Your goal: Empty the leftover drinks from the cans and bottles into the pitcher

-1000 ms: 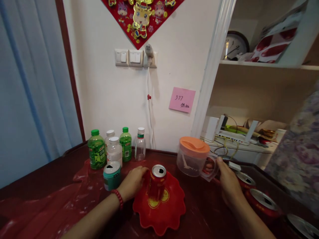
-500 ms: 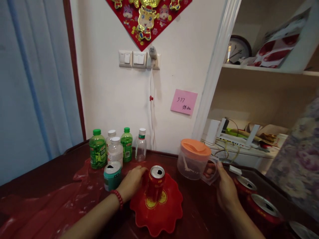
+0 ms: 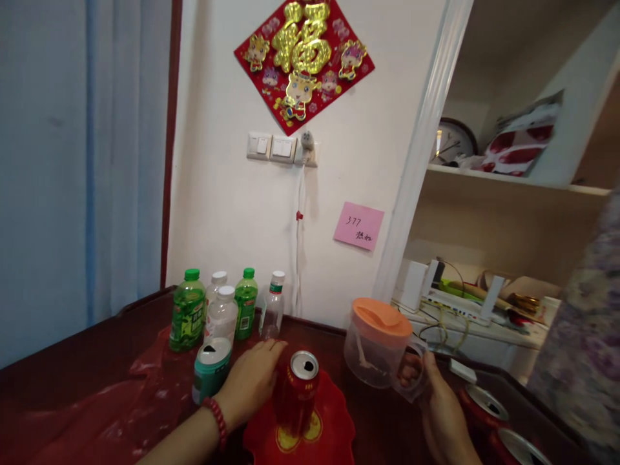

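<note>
My right hand point(image 3: 443, 407) is wrapped round the handle of a clear plastic pitcher point(image 3: 371, 361) with an orange lid; its fingertips show through the handle. My left hand point(image 3: 254, 374), wearing a red bead bracelet, curls over the far left rim of a red scalloped plate point(image 3: 339, 420). Its thumb is hidden. On the plate stands an opened red drink can point(image 3: 303, 394), right beside my left fingers. A green-and-white can point(image 3: 212, 371) stands just left of that hand.
Several bottles, among them a green one point(image 3: 188, 316) and a clear one point(image 3: 272, 313), line the back left. Red plastic film point(image 3: 121, 407) covers the left side. More red cans point(image 3: 487, 403) stand at the right, near a small white box point(image 3: 462, 371). The wall rises behind the table.
The camera has tipped upward, so everything sits lower in the picture and more of the wall decoration shows. Both hands keep their places beside the plate and on the pitcher.
</note>
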The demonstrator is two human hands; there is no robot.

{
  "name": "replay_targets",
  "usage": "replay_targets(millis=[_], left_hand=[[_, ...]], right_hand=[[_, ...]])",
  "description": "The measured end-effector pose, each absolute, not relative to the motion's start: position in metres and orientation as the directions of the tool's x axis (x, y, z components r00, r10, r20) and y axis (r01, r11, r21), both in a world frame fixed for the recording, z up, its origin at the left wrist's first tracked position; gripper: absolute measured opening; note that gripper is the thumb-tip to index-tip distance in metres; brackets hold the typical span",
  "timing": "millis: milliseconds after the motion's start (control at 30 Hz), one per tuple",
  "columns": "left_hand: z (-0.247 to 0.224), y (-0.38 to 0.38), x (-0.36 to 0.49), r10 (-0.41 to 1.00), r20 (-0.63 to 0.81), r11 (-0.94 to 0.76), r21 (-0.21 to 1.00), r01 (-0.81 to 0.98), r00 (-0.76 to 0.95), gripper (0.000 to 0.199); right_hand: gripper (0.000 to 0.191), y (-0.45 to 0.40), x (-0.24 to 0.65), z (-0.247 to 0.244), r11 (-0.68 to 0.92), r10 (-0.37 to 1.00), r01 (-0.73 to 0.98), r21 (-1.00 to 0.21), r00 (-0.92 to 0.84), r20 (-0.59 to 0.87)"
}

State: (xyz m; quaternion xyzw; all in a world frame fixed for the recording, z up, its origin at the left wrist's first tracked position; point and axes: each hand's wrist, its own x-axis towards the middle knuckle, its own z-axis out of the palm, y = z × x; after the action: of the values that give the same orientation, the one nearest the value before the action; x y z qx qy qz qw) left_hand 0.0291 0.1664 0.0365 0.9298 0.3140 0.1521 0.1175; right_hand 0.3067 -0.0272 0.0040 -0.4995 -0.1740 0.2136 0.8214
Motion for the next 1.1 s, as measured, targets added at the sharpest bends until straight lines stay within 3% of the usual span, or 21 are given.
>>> replay_targets(millis=[100, 233, 333, 467, 567, 667, 833, 1100], left_hand=[[0.047, 0.167, 0.029, 0.608, 0.351, -0.780, 0.430, 0.454, 0.712, 0.054], [0.052, 0.162, 0.033, 0.640, 0.415, -0.655, 0.735, 0.176, 0.646, 0.036], [0.046, 0.154, 0.037, 0.643, 0.330, -0.481, 0.876, 0.029, 0.691, 0.059], [0.030, 0.149, 0.043, 0.589, 0.293, -0.428, 0.904, -0.018, 0.753, 0.106], [0.021, 0.147, 0.047, 0.616, 0.235, -0.417, 0.907, 0.058, 0.752, 0.115], [0.017, 0.146, 0.047, 0.599, 0.199, -0.416, 0.905, 0.089, 0.776, 0.104], [0.017, 0.147, 0.047, 0.467, 0.256, -0.410, 0.911, -0.049, 0.846, 0.068], [0.021, 0.145, 0.048, 0.490, 0.242, -0.396, 0.918, -0.033, 0.838, 0.067]], right_hand=[[0.072, -0.026, 0.310, 0.001, 0.410, 0.544, -0.188, -0.893, 0.836, 0.074], [0.072, -0.025, 0.307, 0.003, 0.410, 0.522, -0.200, -0.890, 0.852, 0.049], [0.072, -0.025, 0.301, 0.006, 0.431, 0.474, -0.187, -0.883, 0.879, 0.045], [0.067, -0.023, 0.296, 0.009, 0.467, 0.421, -0.162, -0.869, 0.905, 0.058], [0.066, -0.021, 0.295, 0.008, 0.482, 0.403, -0.147, -0.864, 0.913, 0.070], [0.067, -0.020, 0.294, 0.009, 0.487, 0.389, -0.129, -0.864, 0.917, 0.083], [0.068, -0.020, 0.291, 0.013, 0.500, 0.391, -0.114, -0.858, 0.914, 0.107], [0.066, -0.018, 0.284, 0.021, 0.561, 0.338, -0.092, -0.822, 0.933, 0.126]])
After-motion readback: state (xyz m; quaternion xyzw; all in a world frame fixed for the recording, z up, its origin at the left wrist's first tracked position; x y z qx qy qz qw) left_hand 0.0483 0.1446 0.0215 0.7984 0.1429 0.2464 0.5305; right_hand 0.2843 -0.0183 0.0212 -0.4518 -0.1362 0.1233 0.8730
